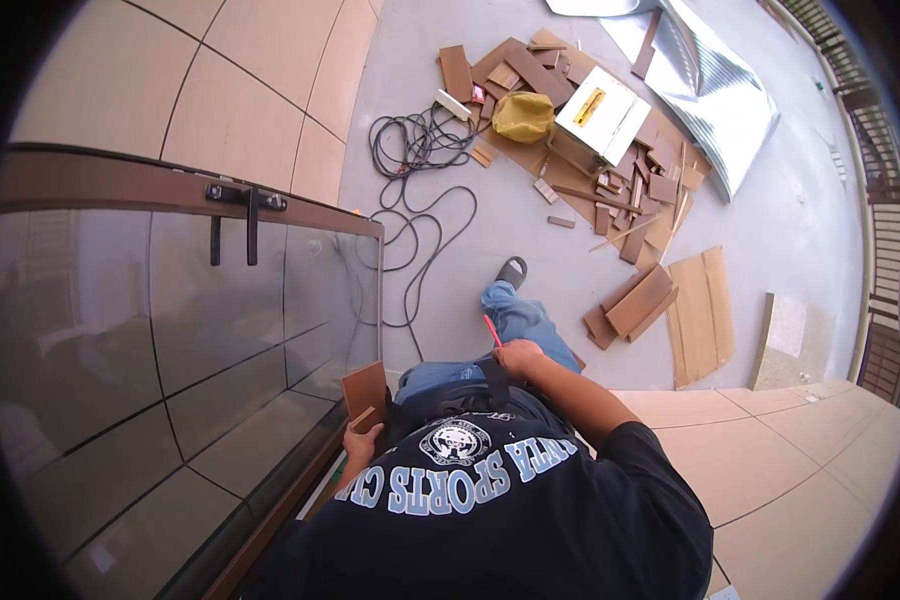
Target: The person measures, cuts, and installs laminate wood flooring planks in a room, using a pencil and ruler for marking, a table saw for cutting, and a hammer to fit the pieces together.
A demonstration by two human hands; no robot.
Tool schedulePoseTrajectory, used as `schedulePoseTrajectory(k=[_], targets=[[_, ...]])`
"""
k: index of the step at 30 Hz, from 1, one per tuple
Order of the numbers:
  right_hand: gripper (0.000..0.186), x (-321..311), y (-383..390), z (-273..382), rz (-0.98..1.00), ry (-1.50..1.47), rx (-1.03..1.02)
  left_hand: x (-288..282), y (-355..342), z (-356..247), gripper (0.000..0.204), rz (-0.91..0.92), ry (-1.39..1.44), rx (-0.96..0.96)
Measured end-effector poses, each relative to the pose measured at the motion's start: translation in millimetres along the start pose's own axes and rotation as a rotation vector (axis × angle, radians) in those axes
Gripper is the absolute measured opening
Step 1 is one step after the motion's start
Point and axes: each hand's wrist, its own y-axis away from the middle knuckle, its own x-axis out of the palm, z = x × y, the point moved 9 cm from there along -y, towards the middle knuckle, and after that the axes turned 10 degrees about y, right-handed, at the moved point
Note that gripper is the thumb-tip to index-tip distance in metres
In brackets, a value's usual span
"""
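Low on the left, my left hand (361,441) is closed around a short brown wooden board (366,388), with a smaller brown piece (364,420) against it. Both stand close to the edge of the brown-framed glass panel (335,235). Over my lap, my right hand (518,358) grips a slim red pencil-like stick (492,330) that points up and to the left. Whether it is a pencil or a marker is too small to make out.
Brown board offcuts (633,205), a yellow bag (523,117) and a white box (603,115) lie on cardboard ahead. A tangled black cable (410,150) runs across the grey floor. Stacked boards (638,303) and flat cardboard (700,315) are at right.
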Motion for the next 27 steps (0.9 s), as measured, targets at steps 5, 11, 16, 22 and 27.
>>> schedulePoseTrajectory(k=[5,11,16,22,27], targets=[[0.037,-95,20,-127,-0.174,-0.428,0.082,102,-94,-263,0.058,0.092,0.052,-0.072],[0.036,-143,99,-218,-0.372,-1.178,0.174,224,-256,-507,0.060,0.155,-0.046,0.121],[0.018,-261,93,-300,-0.442,-1.394,0.340,371,-444,-603,0.061,0.322,-0.014,0.165],[0.044,-269,-18,-584,-0.697,-1.385,0.655,584,-664,-665,0.064,0.409,-0.216,0.226],[0.059,-277,-129,-969,-1.046,-0.758,0.826,747,-790,-632,0.064,0.596,-0.212,0.157]])
